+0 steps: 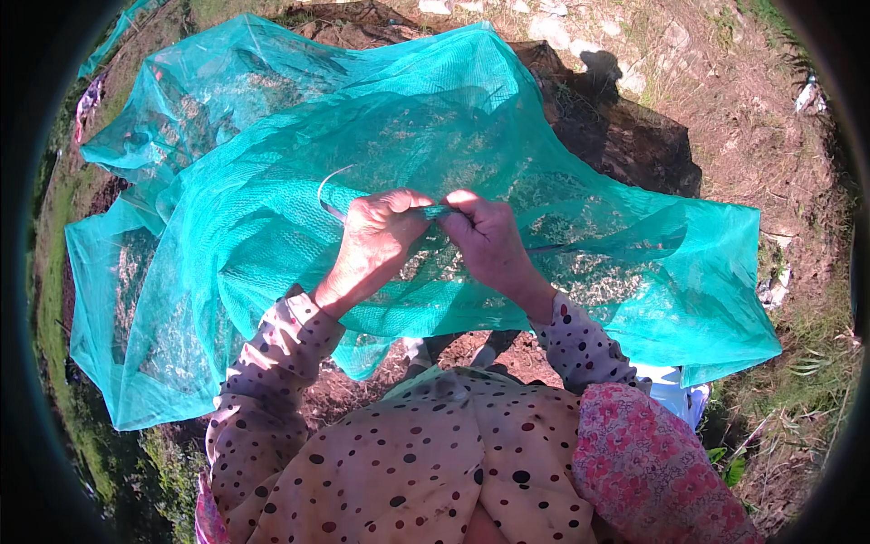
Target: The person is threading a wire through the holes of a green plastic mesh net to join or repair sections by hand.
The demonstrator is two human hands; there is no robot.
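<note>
The left hand (379,225) and right hand (488,234) are pinching bunched green netting (390,136) between them, apparently keeping it gathered while the rest is draping loosely.

The net (290,195) spreads over the ground (734,127) before the person (408,462), stones (549,33) beyond it.

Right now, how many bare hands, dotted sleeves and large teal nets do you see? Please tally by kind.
Bare hands, left hand and right hand: 2
Dotted sleeves: 2
Large teal net, pinched by both hands: 1
Total: 5
</note>
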